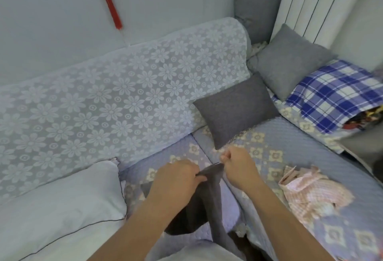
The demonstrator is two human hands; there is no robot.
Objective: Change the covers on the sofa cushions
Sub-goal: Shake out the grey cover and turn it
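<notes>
A limp dark grey cushion cover [215,204] hangs over the sofa seat between my hands. My left hand [176,177] grips its top edge from the left. My right hand [238,164] pinches the same edge from the right, fingers curled. A bare white cushion insert [62,202] lies on the seat at the left. A dark grey covered cushion [234,109] leans against the backrest beyond my hands. Two lighter grey cushions, one [290,61] on the corner seat and one [257,9] behind it, sit at the far right.
The sofa backrest wears a white floral lace throw [124,94]; the seat has a blue quilted pad [290,142]. A crumpled pink checked cover [310,190] lies at the right. A blue plaid cloth [335,92] drapes over the corner section. A white radiator [306,1] stands behind.
</notes>
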